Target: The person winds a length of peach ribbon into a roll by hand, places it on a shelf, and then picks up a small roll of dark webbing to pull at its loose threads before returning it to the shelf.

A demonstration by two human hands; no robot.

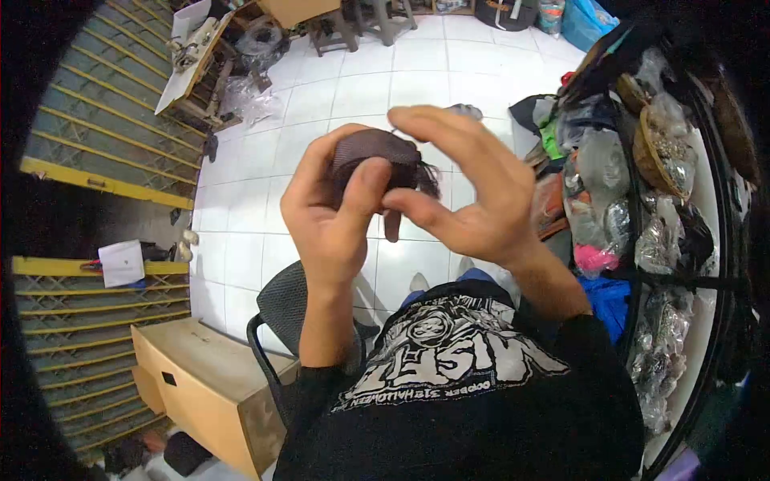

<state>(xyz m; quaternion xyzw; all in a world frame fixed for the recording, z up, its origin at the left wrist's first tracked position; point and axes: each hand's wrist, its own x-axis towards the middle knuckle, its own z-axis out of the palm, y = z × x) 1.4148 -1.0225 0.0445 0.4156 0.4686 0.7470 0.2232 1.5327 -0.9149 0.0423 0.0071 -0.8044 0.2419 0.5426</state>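
A dark brown roll of woven strap [375, 151], with frayed dark threads at its right side, is held up in front of my chest. My left hand [325, 212] is closed around it, the thumb pressed on its near face. Beside the frayed side, my right hand [489, 196] is open, thumb and fingers spread apart. Its thumb tip lies close to the lower edge of the roll, and its fingertips hover near the top. Part of the roll is hidden behind my left thumb and fingers.
A black chair [287, 309] and a large cardboard box [212, 369] stand at lower left. Shelves with plastic-bagged goods [601, 176] line the right. A yellow-barred folding gate [120, 88], a worktable [188, 68] and stools [385, 20] are farther off on the tiled floor.
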